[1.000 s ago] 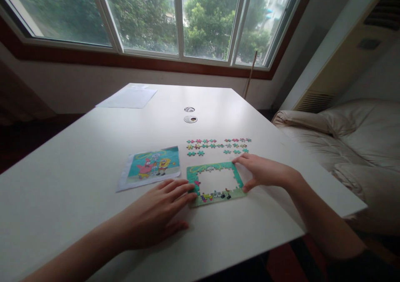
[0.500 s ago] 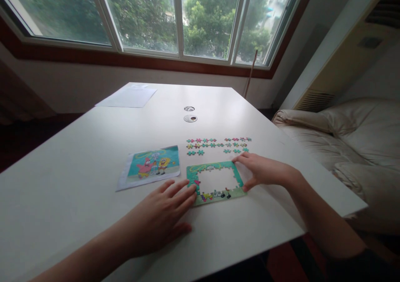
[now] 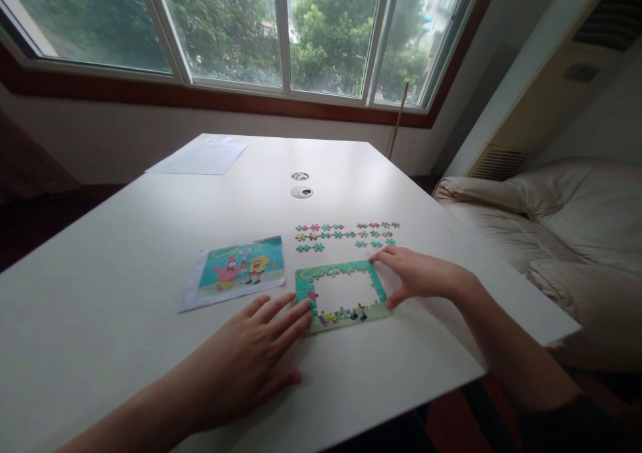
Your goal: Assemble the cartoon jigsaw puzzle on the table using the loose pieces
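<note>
A jigsaw frame (image 3: 341, 311), only its green border assembled, lies on the white table (image 3: 150, 239) in front of me. My left hand (image 3: 251, 359) rests flat with fingers spread, its fingertips touching the frame's left edge. My right hand (image 3: 416, 276) cups the frame's right edge between thumb and fingers. Several loose puzzle pieces (image 3: 346, 234) lie in rows just beyond the frame. A cartoon reference picture (image 3: 238, 271) lies to the frame's left.
A white sheet of paper (image 3: 198, 158) lies at the table's far left. Two round cable holes (image 3: 301, 184) sit mid-table. A cream sofa (image 3: 562, 219) stands to the right of the table. Windows run along the far wall.
The view has shifted slightly, so everything sits a little left. My left hand has drawn back a touch from the frame's edge. My right hand stays on the right edge.
</note>
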A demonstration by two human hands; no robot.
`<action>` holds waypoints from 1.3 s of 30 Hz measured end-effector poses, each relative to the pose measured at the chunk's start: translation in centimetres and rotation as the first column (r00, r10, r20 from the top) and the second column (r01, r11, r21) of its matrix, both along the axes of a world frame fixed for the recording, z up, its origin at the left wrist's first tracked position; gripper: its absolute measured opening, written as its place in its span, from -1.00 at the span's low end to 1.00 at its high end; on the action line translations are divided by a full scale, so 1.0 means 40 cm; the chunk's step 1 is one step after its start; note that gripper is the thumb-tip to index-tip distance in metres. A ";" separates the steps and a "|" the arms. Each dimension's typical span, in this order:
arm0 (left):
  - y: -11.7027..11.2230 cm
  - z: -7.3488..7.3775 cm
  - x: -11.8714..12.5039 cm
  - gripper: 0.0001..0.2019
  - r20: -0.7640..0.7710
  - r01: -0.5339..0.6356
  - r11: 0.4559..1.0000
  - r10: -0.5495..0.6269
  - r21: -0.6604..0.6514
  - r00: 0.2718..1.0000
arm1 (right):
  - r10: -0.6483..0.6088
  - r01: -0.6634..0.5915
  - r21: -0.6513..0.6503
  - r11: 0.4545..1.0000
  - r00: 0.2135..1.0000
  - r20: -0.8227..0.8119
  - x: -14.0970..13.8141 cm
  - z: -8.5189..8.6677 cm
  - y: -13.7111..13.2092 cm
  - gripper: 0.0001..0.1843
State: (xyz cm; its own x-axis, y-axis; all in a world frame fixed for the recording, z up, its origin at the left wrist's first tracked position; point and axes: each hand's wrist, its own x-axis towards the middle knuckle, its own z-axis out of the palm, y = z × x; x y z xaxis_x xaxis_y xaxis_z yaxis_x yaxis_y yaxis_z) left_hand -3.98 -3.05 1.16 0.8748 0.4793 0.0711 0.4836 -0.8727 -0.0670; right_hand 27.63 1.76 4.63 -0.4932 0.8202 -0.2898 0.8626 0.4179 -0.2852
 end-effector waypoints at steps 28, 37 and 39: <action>0.015 0.014 -0.013 -0.44 0.045 0.030 0.996 -0.026 -0.083 0.999 | -0.018 0.017 -0.007 1.000 0.994 -0.108 0.034 0.016 0.028 -0.28; 0.041 -0.001 -0.033 -0.42 0.004 -0.004 1.000 0.004 0.015 1.000 | -0.253 0.270 0.384 0.883 0.963 -0.095 0.211 -0.055 0.192 -0.65; 0.046 -0.002 -0.039 -0.43 -0.017 -0.014 1.000 0.014 0.026 1.000 | -0.257 0.276 0.380 0.883 0.961 -0.102 0.219 -0.078 0.202 -0.62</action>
State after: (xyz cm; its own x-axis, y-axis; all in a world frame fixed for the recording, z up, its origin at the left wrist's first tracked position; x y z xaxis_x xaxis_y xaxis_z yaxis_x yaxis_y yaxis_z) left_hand -5.53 -1.22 1.09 0.8692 0.4896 0.0689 0.4943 -0.8638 -0.0979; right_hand 36.38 9.82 1.52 -0.2451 0.9648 0.0954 0.9465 0.2594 -0.1918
